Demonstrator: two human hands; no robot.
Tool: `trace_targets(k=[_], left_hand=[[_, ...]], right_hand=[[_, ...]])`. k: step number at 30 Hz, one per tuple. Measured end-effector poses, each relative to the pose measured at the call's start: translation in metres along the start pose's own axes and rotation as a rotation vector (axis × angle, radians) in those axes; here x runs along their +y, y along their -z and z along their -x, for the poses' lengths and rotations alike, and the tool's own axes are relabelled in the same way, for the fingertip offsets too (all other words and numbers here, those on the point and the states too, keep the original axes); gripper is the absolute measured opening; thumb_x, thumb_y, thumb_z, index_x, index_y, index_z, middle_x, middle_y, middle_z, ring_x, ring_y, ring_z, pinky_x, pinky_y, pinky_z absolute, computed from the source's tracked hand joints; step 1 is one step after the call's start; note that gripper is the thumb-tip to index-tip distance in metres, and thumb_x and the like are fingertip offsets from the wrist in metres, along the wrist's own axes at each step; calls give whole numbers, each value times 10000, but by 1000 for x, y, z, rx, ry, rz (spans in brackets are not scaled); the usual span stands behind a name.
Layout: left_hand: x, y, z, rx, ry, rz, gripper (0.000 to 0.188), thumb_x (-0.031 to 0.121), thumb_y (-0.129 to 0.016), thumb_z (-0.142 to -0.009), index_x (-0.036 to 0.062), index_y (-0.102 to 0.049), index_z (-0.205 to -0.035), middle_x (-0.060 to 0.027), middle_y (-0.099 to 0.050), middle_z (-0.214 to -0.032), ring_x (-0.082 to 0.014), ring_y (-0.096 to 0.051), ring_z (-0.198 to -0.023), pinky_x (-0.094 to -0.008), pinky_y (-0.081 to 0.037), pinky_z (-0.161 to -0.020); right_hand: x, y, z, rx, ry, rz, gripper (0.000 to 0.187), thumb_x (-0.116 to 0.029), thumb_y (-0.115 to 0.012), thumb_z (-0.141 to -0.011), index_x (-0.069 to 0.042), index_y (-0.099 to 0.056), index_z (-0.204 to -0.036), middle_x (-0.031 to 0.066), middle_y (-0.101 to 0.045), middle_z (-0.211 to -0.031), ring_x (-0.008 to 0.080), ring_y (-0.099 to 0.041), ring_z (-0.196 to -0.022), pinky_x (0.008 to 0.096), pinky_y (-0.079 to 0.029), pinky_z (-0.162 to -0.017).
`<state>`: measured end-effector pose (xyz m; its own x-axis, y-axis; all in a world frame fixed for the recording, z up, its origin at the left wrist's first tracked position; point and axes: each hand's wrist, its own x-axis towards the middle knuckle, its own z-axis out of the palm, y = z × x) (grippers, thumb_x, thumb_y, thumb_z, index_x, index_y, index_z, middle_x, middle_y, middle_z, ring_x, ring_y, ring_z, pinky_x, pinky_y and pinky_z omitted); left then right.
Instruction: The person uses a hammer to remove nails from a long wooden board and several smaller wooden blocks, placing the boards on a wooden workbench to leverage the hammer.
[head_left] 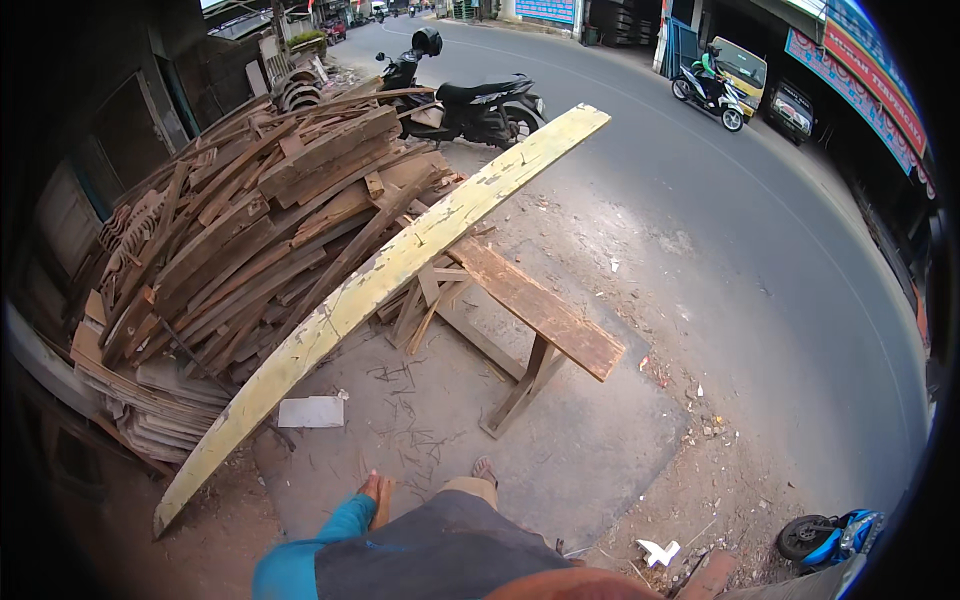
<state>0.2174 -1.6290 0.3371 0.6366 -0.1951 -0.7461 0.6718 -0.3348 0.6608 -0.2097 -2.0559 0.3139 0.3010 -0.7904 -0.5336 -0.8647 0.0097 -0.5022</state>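
Left hand (pixel 377 492), lower centre: blue sleeve, fingers hanging loosely together, holding nothing. Right hand: out of view. Long yellow plank (pixel 385 277), mid-frame, slanting across wooden sawhorse (pixel 540 312). Scrap timber pile (pixel 240 220), upper left. Parked motorcycle (pixel 470 100), top centre.

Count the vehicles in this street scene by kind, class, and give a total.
Motorbikes or scooters: 3, a parked black one, one being ridden, and a blue one at the lower right edge.
Yellow car: 1
Dark vehicle by the shopfronts: 1
Total: 5
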Motion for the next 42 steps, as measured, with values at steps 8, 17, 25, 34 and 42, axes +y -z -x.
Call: trace_targets(k=[8,17,25,34,42], left_hand=[[18,-19,-71,516,141,158,843,670,-290,-983,-55,-581,-1300,-233,-644,-1233,-325,-613,-1172,-403,-469,-1001],[138,-74,-83,102,0,327,764,733,-423,-920,43,-630,-1175,-138,-683,-959,-263,-675,-764,-405,-570,-664],[85,-104,-38,97,194,351,793,500,-831,-709,48,-540,-1292,-147,-634,-1030,-289,-665,-851,-452,-578,-734],[188,-187,0,40,341,516,773,699,-661,-791,34,-522,-1160,-125,-597,-836,-305,-631,-727,-467,-567,-673],[384,-407,-43,-414,-219,372,532,510,-660,-885,0,-564,-1003,-100,-596,-832,-242,-621,-741,-384,-558,-667]], right_hand=[[-43,9,-105,-27,173,-48,186,-116,-585,-833,-48,-705,-958,176,-655,-651,255,-642,-493,424,-523,-474],[-174,68,-136,6,-106,-160,235,-112,-535,-881,-70,-666,-1071,91,-615,-630,201,-602,-506,368,-464,-441],[-231,100,-143,-214,-210,-636,286,-120,-526,-889,-28,-626,-1140,134,-627,-716,203,-599,-536,327,-502,-442],[-275,167,-221,-204,-201,-1259,374,-383,-467,-914,-56,-624,-1004,112,-623,-773,220,-608,-611,273,-490,-507],[-305,344,-278,-199,233,-1037,446,-180,-477,-977,-23,-438,-1393,205,-682,-1074,294,-719,-953,336,-568,-662]])
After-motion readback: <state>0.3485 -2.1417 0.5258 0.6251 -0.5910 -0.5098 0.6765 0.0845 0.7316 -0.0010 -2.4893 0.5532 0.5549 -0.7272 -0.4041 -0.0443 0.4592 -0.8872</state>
